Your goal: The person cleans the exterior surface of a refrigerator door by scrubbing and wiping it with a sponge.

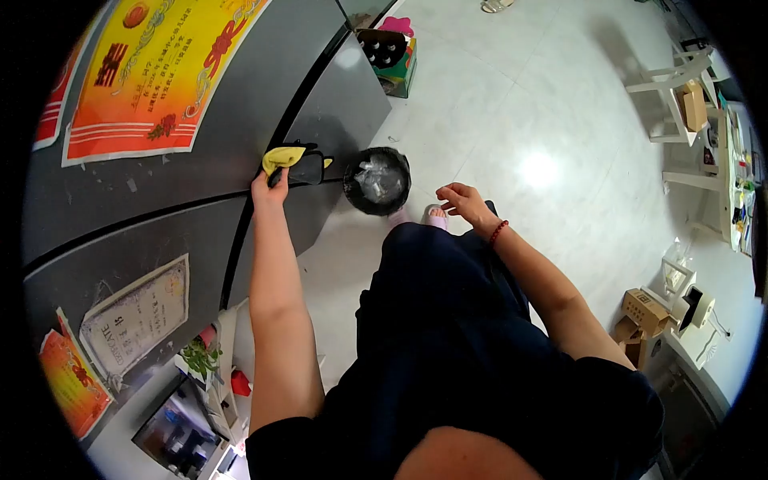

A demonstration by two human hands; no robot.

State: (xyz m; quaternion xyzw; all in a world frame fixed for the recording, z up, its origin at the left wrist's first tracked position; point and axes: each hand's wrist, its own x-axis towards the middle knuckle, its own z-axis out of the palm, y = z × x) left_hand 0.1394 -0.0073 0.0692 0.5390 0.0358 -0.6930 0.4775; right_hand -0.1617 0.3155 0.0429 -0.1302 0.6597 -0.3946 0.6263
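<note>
My left hand (270, 186) is closed around a yellow cloth (282, 157) and a black handle-like part, against the front of the dark grey refrigerator (216, 180). Joined to or just beside the cloth is a flat, dark, black-edged piece (307, 169) with a small yellow tip; I cannot make out its kind. Over the floor to the right, my right hand (466, 202) hangs with loosely bent fingers apart and nothing in them. A black trash bin (352, 194) with crumpled clear plastic inside stands between the two hands, by my feet.
Colourful certificates (164, 72) are stuck on the refrigerator doors. A green box (400, 76) stands by its far end. White chairs (676, 100) and a cluttered white table (728, 180) line the right side, with cardboard boxes (646, 310) nearer. Pale tiled floor (512, 104) lies between.
</note>
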